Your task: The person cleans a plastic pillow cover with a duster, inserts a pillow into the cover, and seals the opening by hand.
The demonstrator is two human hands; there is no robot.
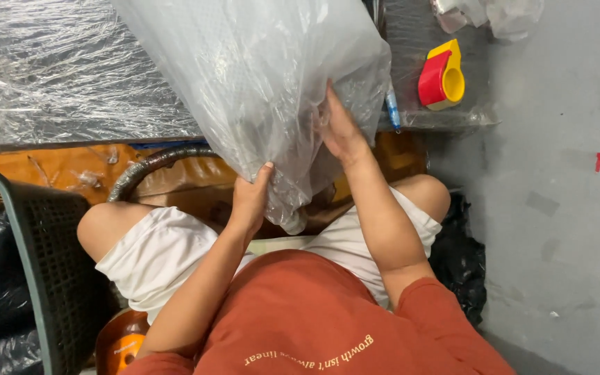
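Bubble-wrapped bundle [258, 83], big and cloudy, stands tilted over the person's lap, its top running out of the upper edge of the view and its lower corner [293, 221] hanging just above the knees. Something dark shows through the plastic near the bottom, too blurred to make out.

Left hand [250, 201] has its grip closed on the lower left edge of the bundle, thumb up against the plastic and fingers curled underneath. Right hand [339, 128] lies against the bundle's right side, fingers pressed into the wrap; how far that grip closes round it I cannot tell, since the fingertips sink into the folds.

Behind the bundle runs the worktop [71, 76], covered in crinkled clear film, with its front edge crossing just above the orange panel [50, 167] below it. A red and yellow tape dispenser [442, 76] sits near the worktop's right front corner, well apart from the hands, and a blue pen [392, 111] lies just beside the bundle's right edge.

On the person's left a dark mesh chair [50, 264] crowds close to the thigh, and a corrugated grey hose [154, 163] curves under the worktop edge. To the right the grey floor [557, 229] lies open, with a black bag [463, 257] tucked against the right leg.
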